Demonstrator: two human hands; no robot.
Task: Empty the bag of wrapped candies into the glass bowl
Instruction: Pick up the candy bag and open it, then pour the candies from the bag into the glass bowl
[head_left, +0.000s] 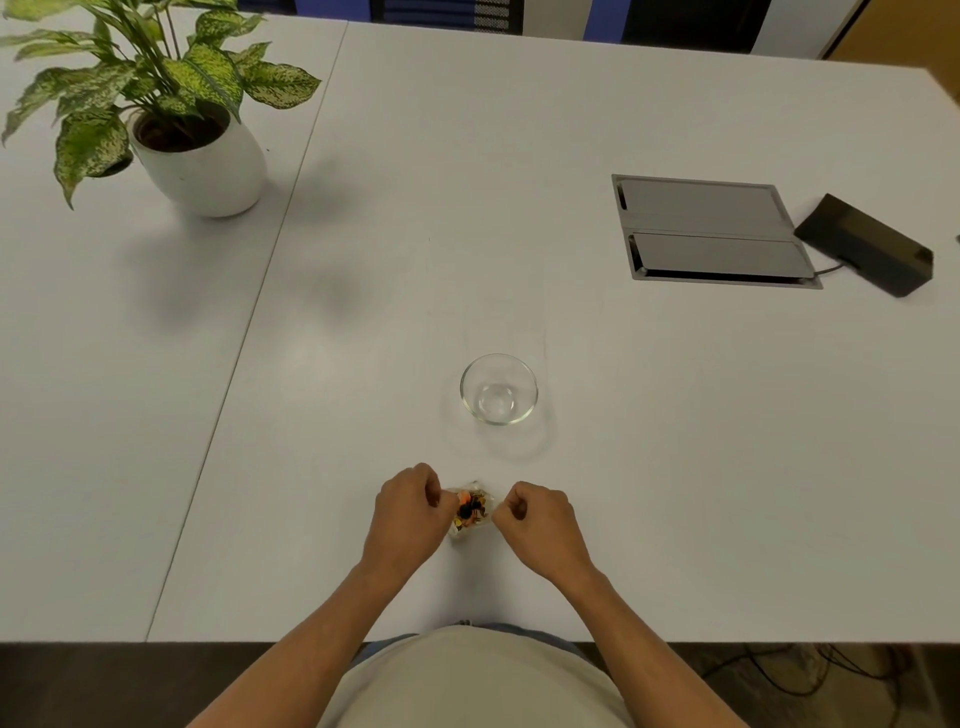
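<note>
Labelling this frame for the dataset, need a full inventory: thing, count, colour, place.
table: 1, white, fills the view, with a seam running down its left part
glass bowl: 1, clear, empty, table centre, just beyond the hands
bag of wrapped candies: 1, clear with orange, yellow and black contents, near table edge, between the hands
potted plant: 1, green speckled leaves in a white pot, far left
cable hatch: 1, grey, two lids, set into the table at right
black box: 1, black, cable attached, right of the hatch
left hand: 1, pinching the bag's left side
right hand: 1, pinching the bag's right side
</note>
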